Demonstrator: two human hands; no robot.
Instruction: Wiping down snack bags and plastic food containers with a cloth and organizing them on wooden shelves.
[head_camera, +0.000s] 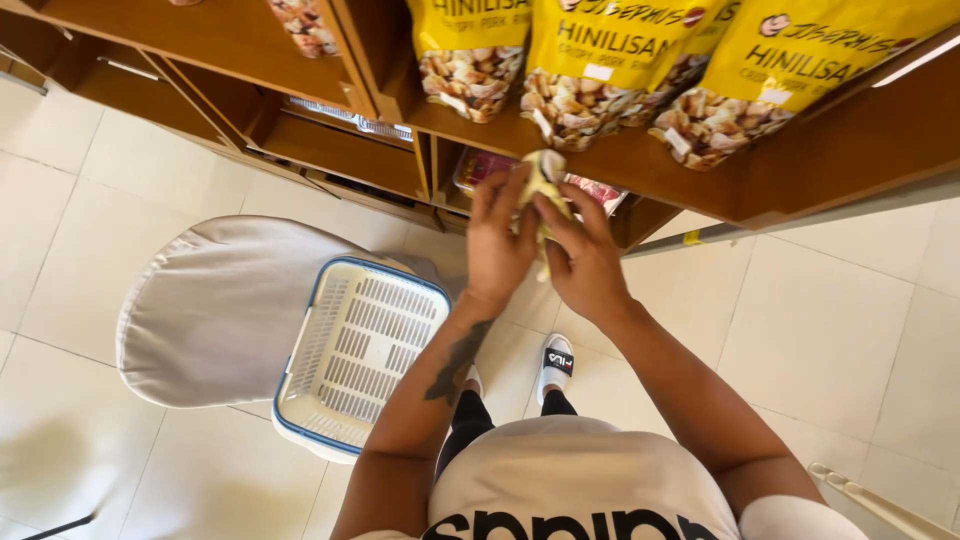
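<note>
Left hand: the left hand (497, 248) is raised in front of the chest, fingers curled round the lower part of a small yellow packet (545, 178), thumb side turned toward the other hand.
Right hand: the right hand (583, 262) is at 3 o'clock of the left, touching it, its fingers pinched on the same packet from the other side.
Packet: crumpled and pale yellow, it sticks up at 12 o'clock from both hands, just in front of the edge of the wooden shelf (640, 160); what is in it I cannot tell.
Step in hand: by the look of it, the packet is being handled or straightened between both hands at the shelf front.
Next move calls for: a firm two-handed hold and a free spot, judging from how tightly the shelf is stocked.
Shelf goods: at 12 to 1 o'clock, large yellow bags (590, 70) of a crisp snack stand in a row; a flat red-printed pack (490, 165) lies on the tier below.
Basket: at 8 o'clock, a white basket (360, 350) with a blue rim sits on a grey cushioned chair (210, 310).
Floor: pale tiles (830, 340); a sandalled foot (557, 362) at 6 o'clock.
</note>
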